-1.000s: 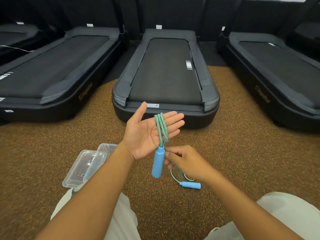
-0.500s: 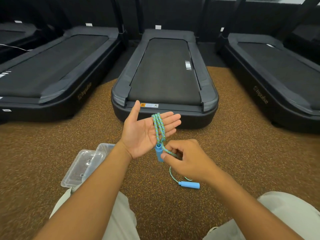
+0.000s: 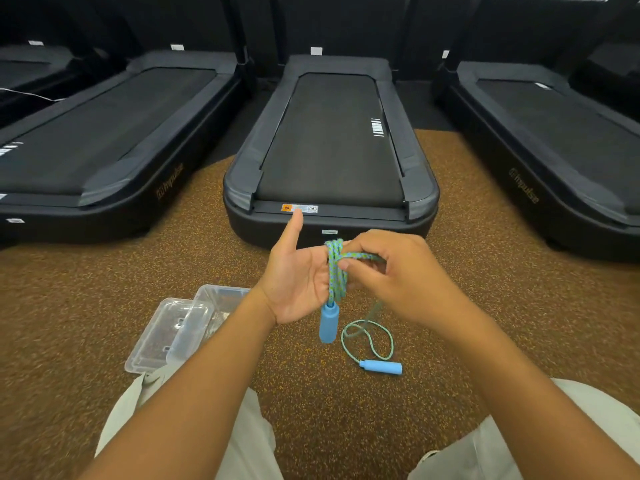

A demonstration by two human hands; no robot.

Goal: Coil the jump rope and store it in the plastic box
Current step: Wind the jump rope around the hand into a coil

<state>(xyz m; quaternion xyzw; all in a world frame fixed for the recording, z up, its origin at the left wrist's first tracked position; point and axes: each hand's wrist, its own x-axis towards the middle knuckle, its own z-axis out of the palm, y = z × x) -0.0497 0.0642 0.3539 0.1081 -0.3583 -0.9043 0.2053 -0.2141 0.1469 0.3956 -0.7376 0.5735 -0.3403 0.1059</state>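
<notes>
My left hand (image 3: 298,275) is held palm up with its thumb raised, and the blue-green jump rope (image 3: 335,271) is looped several times around its fingers. One blue handle (image 3: 328,322) hangs below that hand. My right hand (image 3: 398,271) pinches a strand of the rope and holds it across the top of the loops. The loose end of the rope curls on the floor and ends at the second blue handle (image 3: 381,367). The clear plastic box (image 3: 221,296) stands open on the floor to the left, partly hidden by my left forearm.
The box's clear lid (image 3: 166,334) lies against its left side, by my left knee. Three black treadmills stand ahead, the middle one (image 3: 329,150) just past my hands. The floor is brown speckled rubber.
My right hand rose from below the hanging handle to the top of my left fingers, carrying a strand across the loops. More slack has gathered on the floor.
</notes>
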